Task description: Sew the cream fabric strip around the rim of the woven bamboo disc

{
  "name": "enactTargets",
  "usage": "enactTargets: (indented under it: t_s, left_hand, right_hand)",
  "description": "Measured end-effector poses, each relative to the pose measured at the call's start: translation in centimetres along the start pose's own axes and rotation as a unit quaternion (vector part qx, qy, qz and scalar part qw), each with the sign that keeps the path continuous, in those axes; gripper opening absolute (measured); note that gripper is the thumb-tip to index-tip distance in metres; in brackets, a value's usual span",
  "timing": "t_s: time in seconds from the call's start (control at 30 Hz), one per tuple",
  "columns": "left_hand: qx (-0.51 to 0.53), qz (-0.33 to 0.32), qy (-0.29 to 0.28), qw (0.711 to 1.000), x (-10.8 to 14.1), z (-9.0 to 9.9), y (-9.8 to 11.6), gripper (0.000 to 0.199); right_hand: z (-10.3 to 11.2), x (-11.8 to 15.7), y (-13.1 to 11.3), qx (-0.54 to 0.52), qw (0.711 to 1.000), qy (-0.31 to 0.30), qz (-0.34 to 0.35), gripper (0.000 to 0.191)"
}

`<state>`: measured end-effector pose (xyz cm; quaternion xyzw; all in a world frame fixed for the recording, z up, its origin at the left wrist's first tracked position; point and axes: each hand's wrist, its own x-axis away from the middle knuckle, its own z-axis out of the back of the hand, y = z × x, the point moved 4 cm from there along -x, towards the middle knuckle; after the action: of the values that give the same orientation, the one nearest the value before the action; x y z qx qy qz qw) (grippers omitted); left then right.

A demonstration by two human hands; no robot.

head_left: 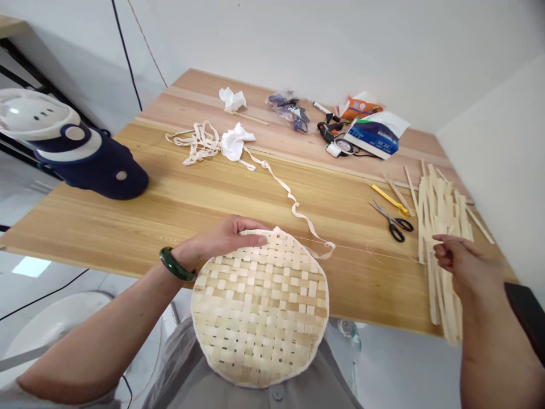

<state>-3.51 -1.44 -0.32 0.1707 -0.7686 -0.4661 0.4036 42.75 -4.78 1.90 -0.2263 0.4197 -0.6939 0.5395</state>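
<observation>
My left hand (225,238) at 6 o'clock, fingers together and clamped over the rim of a round woven bamboo mat (259,309), my right hand (466,267) at 3 o'clock, fingers curled together beside loose bamboo strips (440,255), cannot tell if pinching anything, cream binding tape (293,207) running from the mat's edge toward 12 o'clock, scissors (392,221) near 2 o'clock

I count two hands on my feed, the left hand (223,240) and the right hand (466,267), and one jade bangle (177,264). At the near edge of the counter (128,221) I have one round woven bamboo tray (259,309). Toward the counter's right end are one pair of scissors (392,221), one yellow-handled knife (389,200) and one heap of bamboo strips (440,244), too many to count. Across the counter's far half I count two crumpled tissues (233,100), one long cream ribbon (272,184), one marker pen (322,108), one clear plastic bag (289,112), one orange packet (360,108) and one blue-and-white packet (372,136). At its left end sits one navy-and-white helmet (80,156).
</observation>
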Motion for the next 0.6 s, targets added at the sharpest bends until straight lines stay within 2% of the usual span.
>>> enactTargets:
  t_s: [0.1, 0.17, 0.23, 0.33, 0.43, 0.5, 0.6]
  left_hand:
    - [-0.007, -0.001, -0.006, 1.0, -0.1, -0.2, 0.2, 0.041]
    - [-0.024, -0.008, -0.013, 1.0, -0.2, -0.4, 0.5, 0.04]
    - [-0.044, -0.016, -0.02, 0.999, -0.4, -0.7, 0.9, 0.04]
    - [-0.062, -0.025, -0.024, 0.997, -0.7, -0.9, 1.2, 0.04]
    - [-0.089, -0.043, -0.02, 0.995, -1.0, -0.8, 1.5, 0.039]
    - [-0.115, -0.055, -0.012, 0.992, -1.1, -0.7, 1.7, 0.04]
    - [-0.124, -0.06, -0.005, 0.99, -1.1, -0.7, 1.9, 0.042]
  right_hand:
    - [-2.1, 1.4, -1.5, -0.061, 0.99, 0.034, -0.125, 0.019]
    - [-4.6, 2.6, -3.5, -0.106, 0.982, -0.002, -0.157, 0.017]
    - [-7.5, 4.0, -5.9, -0.142, 0.978, -0.052, -0.141, 0.018]
    - [-11.9, 6.2, -9.9, -0.194, 0.959, -0.197, -0.07, 0.014]
    - [-14.8, 7.7, -13.2, -0.196, 0.937, -0.29, 0.001, 0.017]
    - [-15.8, 8.0, -14.3, -0.174, 0.936, -0.305, 0.02, 0.018]
    - [-16.3, 7.9, -14.6, -0.148, 0.948, -0.281, 0.021, 0.018]
